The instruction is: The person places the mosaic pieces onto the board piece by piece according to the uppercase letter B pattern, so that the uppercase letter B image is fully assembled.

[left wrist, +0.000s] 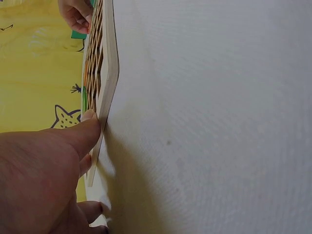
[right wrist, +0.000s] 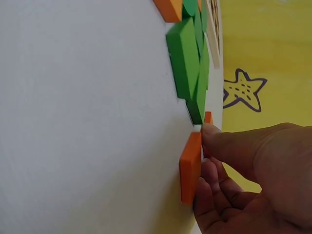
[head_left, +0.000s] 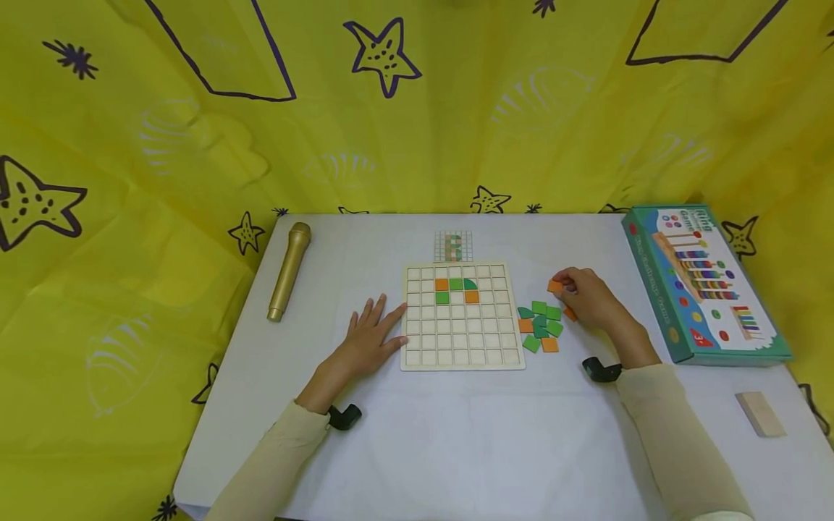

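The grid board (head_left: 464,350) lies flat on the white table (head_left: 456,449), near its middle, with five pieces seated in its cells. In the second row from the far edge sit an orange square (head_left: 441,284), a green square (head_left: 456,284) and a dark green rounded piece (head_left: 470,285), side by side; in the third row, a second green square (head_left: 442,297) sits below the orange one and a second orange square (head_left: 472,297) below the rounded one, with a bare cell between. The left hand (head_left: 366,346) is flat and spread, its thumb and index finger touching the board's left edge; it grips nothing. The right hand (head_left: 591,302) is partly closed — thumb and fingers pinch an orange tile (head_left: 555,286) to the right of the board, at the far side of the loose pieces (head_left: 538,307). These comprise green, dark green and orange shapes, clustered just beside the board's right edge, some overlapping. A further orange tile (right wrist: 190,168) rests on the table close to the right hand's fingers. A small pattern card (head_left: 453,247), marked with a coloured figure on a grid, lies just beyond the board's far edge. Outlying items: a gold microphone (head_left: 289,271) at the far left, a printed box (head_left: 706,286) at the right, and a plain wooden block (head_left: 761,414) — nearer the viewer than the box.
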Demonstrator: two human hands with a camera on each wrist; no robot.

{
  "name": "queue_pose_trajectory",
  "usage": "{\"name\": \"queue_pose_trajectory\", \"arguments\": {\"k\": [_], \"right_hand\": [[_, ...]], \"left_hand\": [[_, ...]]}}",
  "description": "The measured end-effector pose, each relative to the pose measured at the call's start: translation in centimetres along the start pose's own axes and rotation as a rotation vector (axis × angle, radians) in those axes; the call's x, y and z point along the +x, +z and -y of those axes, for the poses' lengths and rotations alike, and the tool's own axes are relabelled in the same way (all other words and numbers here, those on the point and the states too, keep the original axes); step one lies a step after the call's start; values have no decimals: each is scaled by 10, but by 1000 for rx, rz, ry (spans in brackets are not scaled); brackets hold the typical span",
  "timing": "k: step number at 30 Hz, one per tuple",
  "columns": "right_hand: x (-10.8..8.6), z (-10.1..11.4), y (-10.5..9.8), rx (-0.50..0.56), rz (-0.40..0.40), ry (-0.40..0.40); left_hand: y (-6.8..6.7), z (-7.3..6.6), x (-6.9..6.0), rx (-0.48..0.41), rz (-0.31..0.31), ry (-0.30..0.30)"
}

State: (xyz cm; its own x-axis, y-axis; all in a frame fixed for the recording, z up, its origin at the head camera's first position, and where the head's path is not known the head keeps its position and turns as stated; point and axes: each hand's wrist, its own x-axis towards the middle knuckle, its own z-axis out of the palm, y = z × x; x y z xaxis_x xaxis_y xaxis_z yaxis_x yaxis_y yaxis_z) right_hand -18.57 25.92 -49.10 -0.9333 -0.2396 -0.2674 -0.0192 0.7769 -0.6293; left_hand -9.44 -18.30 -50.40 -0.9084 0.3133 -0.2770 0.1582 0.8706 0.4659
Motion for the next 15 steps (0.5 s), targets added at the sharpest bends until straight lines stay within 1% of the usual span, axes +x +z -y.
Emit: {"name": "queue_pose_trajectory", "arguments": {"k": [4,7,10,15], "right_hand": [[1,3,8,-5,-12,-6],[2,11,13,-5,-22,-25],[4,24,18,-8,-31,-72],[6,55,29,-2,-18,-147]], "left_hand": [[0,0,0,4,7,-6],[0,1,0,1,5,-4],[1,1,1,4,6,-2],[0,0,0,10,0,6]]}}
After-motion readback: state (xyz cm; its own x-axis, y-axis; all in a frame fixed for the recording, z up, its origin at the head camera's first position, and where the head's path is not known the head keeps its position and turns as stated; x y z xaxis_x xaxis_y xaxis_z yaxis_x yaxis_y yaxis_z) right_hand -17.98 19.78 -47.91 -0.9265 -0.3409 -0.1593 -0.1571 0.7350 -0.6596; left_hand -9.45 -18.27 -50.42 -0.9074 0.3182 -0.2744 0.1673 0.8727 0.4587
